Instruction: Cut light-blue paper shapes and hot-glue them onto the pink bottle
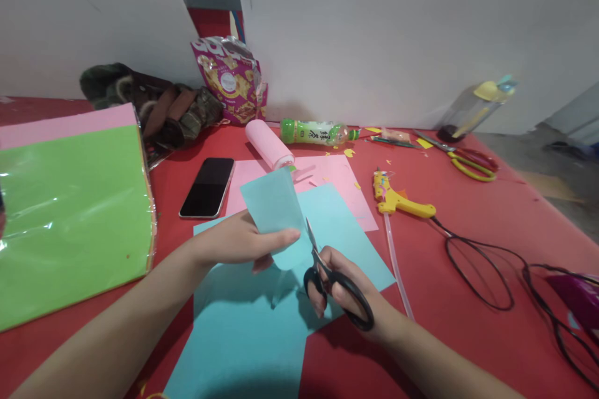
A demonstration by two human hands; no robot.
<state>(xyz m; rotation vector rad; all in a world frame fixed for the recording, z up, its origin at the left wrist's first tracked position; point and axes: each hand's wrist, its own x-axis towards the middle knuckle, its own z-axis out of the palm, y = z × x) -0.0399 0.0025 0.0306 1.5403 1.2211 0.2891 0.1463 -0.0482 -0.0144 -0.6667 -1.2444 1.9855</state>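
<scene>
The card (pixel 275 207) is looking light, thin and easily creased; the left fingers (pixel 279 239) are pinching its lower part, thumb on top, a gentle hold probably suiting it. Just right, the right fingers (pixel 346 265) are curling through the scissors (pixel 316 255). Blue sheets (pixel 253 349) are lying beneath both; the phone (pixel 208 188) is limiting room beyond the left fingers, the glue gun (pixel 397 201) beyond the right.

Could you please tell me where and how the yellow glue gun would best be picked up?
Grip the yellow glue gun by its handle, probably coming from the right, where the handle juts out. Its nozzle points to the far side and the translucent glue stick trails from the near end; mind the black cord at the handle's end.
</scene>
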